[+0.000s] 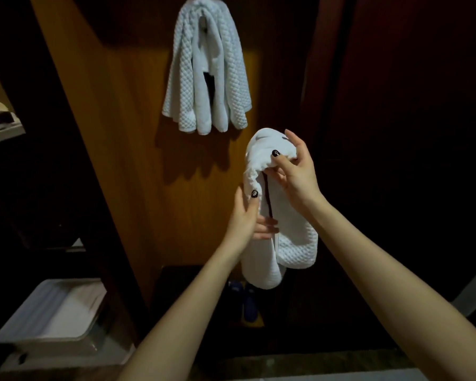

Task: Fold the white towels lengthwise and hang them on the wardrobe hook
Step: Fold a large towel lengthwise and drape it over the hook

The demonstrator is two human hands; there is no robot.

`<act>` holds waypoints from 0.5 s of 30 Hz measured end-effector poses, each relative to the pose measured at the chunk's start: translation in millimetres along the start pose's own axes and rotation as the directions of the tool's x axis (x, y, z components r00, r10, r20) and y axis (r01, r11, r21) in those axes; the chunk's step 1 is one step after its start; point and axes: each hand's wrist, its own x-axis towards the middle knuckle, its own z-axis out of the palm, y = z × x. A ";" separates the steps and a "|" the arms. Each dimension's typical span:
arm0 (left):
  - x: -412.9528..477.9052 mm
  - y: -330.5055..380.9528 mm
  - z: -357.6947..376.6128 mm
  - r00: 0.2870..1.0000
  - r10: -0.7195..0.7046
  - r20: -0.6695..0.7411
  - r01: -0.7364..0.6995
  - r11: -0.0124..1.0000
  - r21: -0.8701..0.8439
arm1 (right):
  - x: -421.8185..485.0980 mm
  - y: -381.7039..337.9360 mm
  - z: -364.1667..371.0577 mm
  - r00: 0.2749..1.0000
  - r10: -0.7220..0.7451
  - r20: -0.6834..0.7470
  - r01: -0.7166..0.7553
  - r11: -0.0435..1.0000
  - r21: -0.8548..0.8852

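A white waffle-textured towel (291, 237) is folded into a long strip and held up in front of the wardrobe. My right hand (294, 174) pinches its bunched upper end between thumb and fingers. My left hand (248, 215) grips the strip lower down, thumb in front and fingers behind. The lower end hangs doubled below both hands. Higher up, several white towels (206, 75) hang draped over a hook on the wooden wardrobe panel (138, 133); the hook itself is hidden by the cloth.
A white plastic bin (14, 329) holding white cloth stands at the lower left. Blue slippers (245, 301) lie on the dark wardrobe floor below the held towel. Dark wood doors close in on the right, and a lit shelf (3, 127) shows at far left.
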 end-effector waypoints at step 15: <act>67.7 27.1 -1.3 0.895 -0.259 -0.363 -0.108 0.663 -0.740 | 5.6 4.5 -20.0 0.973 -0.228 0.027 0.230 0.961 -0.156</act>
